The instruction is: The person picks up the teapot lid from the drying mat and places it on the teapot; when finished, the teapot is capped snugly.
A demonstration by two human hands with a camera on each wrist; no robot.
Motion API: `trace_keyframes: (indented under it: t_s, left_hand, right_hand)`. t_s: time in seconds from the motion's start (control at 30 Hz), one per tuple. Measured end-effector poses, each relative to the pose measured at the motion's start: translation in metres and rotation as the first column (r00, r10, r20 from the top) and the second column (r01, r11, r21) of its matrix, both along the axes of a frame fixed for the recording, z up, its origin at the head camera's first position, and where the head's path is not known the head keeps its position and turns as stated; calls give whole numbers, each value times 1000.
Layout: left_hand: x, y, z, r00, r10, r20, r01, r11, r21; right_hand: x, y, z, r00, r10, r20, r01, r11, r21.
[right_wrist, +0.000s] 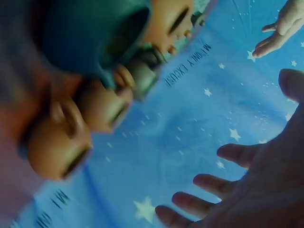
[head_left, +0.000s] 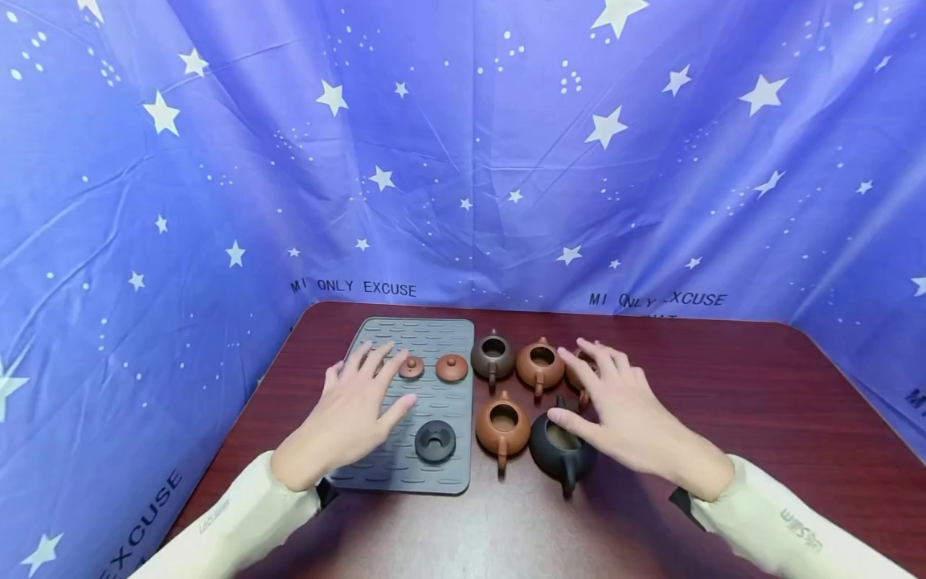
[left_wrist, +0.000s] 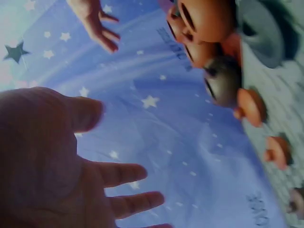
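Starry curtain (head_left: 463,121): hangs blue and creased from left edge to right across the upper frame.
Left sleeve (head_left: 239,515): pale, rising from the bottom left.
Left hand (head_left: 354,410): hovers left of centre over the mat, relaxed, fingers spread, gripping nothing.
Grey mat (head_left: 394,474): lies flat on the dark red table (head_left: 745,402), left of centre, marked with short ridges.
Dark lid (left_wrist: 298,202): sits on the mat at the right edge of the left wrist view.
Reddish lids (head_left: 452,367): rest as a pair on the mat's upper part, knobs up.
Black lid (head_left: 435,441): rests on the mat's lower right.
Dark brown teapot (head_left: 493,366): stands uncovered just beside the mat's upper right.
Orange-brown teapots (head_left: 503,438): stand right of the mat, one low, two above, the rightmost partly hidden.
Black teapot (head_left: 547,454): stands lower centre-right, uncovered, handle toward the bottom edge.
Right hand (head_left: 629,410): hovers over the rightmost teapots, loosely spread, holding nothing.
Right sleeve (head_left: 796,515): pale, entering from the bottom right.
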State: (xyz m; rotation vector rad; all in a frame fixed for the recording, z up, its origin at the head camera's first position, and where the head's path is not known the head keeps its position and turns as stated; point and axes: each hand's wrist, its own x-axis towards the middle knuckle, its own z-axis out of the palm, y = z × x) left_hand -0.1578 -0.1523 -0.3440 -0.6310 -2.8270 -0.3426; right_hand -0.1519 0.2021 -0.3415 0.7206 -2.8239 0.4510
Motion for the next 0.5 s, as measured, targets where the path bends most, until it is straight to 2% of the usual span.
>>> trace_keyframes:
  t_s: [0.1,0.2,0.37,0.5]
  left_hand:
    - [-1,-12,-13,998,-9,-62,9,1000,0]
    - [-2,-23,-28,996,-8,-93,8,1000,0]
    - [-2,-35,-49,998,26,-54,-27,1000,-4]
    - [-4,-39,-57,999,50,-11,-50,999,-17]
  right_hand:
    - [-2,-4,-18,998,59,13,-58,997,-56]
    - [-4,-9,-34,991,131,15,-129,987,-101]
    - [-12,-18,-52,977,214,3,-213,971,-105]
    - [-19,-25,-58,969,248,8,-247,965,-87]
